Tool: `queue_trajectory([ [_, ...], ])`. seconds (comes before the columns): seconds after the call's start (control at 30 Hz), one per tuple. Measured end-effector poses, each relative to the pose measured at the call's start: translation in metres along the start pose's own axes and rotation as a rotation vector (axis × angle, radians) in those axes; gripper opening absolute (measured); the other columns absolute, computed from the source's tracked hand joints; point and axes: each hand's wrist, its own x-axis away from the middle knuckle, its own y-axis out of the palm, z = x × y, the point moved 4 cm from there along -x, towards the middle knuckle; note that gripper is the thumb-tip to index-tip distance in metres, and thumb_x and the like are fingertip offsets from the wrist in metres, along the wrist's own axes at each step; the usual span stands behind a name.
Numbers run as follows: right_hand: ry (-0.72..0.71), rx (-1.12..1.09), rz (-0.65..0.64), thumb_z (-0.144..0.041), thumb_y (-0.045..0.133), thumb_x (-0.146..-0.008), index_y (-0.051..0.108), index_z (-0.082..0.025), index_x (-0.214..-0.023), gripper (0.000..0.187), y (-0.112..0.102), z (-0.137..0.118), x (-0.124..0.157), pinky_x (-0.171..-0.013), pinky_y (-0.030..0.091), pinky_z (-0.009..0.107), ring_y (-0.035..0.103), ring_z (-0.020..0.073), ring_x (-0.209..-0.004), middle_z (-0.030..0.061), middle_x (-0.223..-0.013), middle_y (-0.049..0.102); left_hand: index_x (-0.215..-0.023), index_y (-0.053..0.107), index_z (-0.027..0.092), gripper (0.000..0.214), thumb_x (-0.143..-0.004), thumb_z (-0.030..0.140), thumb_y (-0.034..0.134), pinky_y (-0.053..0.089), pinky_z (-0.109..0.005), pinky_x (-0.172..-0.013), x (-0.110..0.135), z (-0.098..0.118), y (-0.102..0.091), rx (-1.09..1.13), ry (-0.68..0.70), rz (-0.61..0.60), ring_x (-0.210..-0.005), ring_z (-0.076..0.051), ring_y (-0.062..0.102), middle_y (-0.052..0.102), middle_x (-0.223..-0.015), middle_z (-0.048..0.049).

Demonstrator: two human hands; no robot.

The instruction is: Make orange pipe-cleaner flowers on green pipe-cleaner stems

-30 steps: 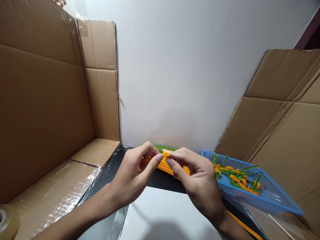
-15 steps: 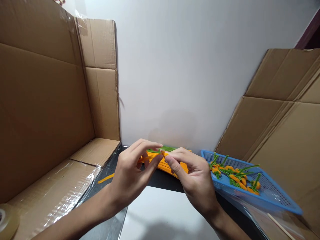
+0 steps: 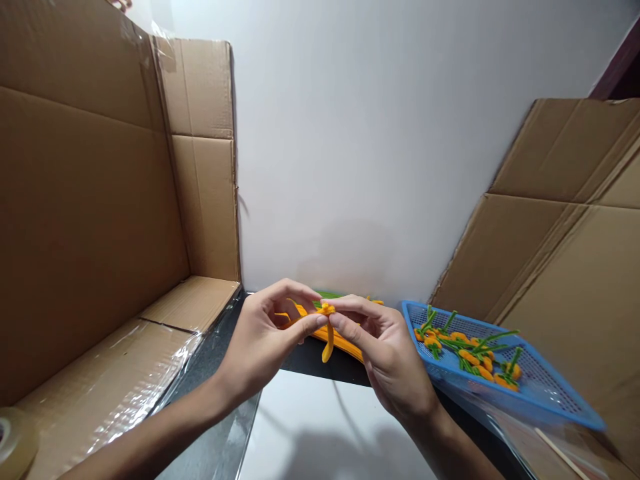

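Note:
Between my two hands is an orange pipe cleaner (image 3: 327, 341), bunched into a small knot at the fingertips, with one length dangling below. My left hand (image 3: 273, 327) pinches the knot from the left between thumb and fingers. From the right, my right hand (image 3: 383, 340) pinches the same knot, and the fingertips of both hands nearly meet. Behind the hands lie a bundle of orange pipe cleaners (image 3: 345, 345) and some green pipe cleaners (image 3: 330, 295), both partly hidden by my fingers.
A blue plastic basket (image 3: 560, 393) at the right holds several orange and green pipe-cleaner pieces (image 3: 470, 353). A white sheet (image 3: 320, 420) lies on the dark table in front of me. Cardboard panels (image 3: 90, 213) stand on both sides; a tape roll (image 3: 17, 440) is at lower left.
The loose orange end that stuck out to the left past my left wrist now hangs down between my hands. My left hand has turned slightly; both hands stay at the knot.

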Motion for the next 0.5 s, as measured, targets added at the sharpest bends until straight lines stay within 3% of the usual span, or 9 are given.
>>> queue_trajectory([
  [0.17,0.012,0.025,-0.018,-0.033,0.076,-0.084,0.081,-0.027,-0.102,0.019,0.0012,-0.001,-0.0006,-0.073,0.053,0.027,0.061,0.0116,-0.071,0.0023,-0.086,0.073,-0.088,0.07,0.017,0.026,-0.071,0.027,0.087,0.049,-0.015,-0.051,-0.0008,0.0013,-0.0018,0.01,0.002,0.016,-0.056,-0.009,0.062,0.07,-0.066,0.001],
  [0.37,0.012,-0.007,0.026,-0.033,0.079,-0.081,0.081,-0.027,-0.099,0.019,0.0022,0.0001,0.0006,-0.085,0.055,0.033,0.066,0.0174,-0.087,0.0048,-0.095,0.075,-0.089,0.07,0.017,0.03,-0.068,0.025,0.089,0.05,-0.016,-0.049,-0.0005,-0.0041,-0.0001,0.023,-0.038,0.011,-0.055,-0.009,0.062,0.07,-0.065,0.001],
  [0.5,0.045,-0.067,0.071,-0.031,0.085,-0.075,0.081,-0.028,-0.093,0.019,-0.0007,0.0056,0.0006,-0.078,0.056,0.027,0.07,0.0148,-0.08,0.0029,-0.088,0.079,-0.089,0.073,0.017,0.029,-0.067,0.027,0.089,0.051,-0.017,-0.051,-0.001,-0.005,0.0008,0.036,-0.09,-0.033,-0.059,-0.011,0.064,0.072,-0.067,-0.0012],
])
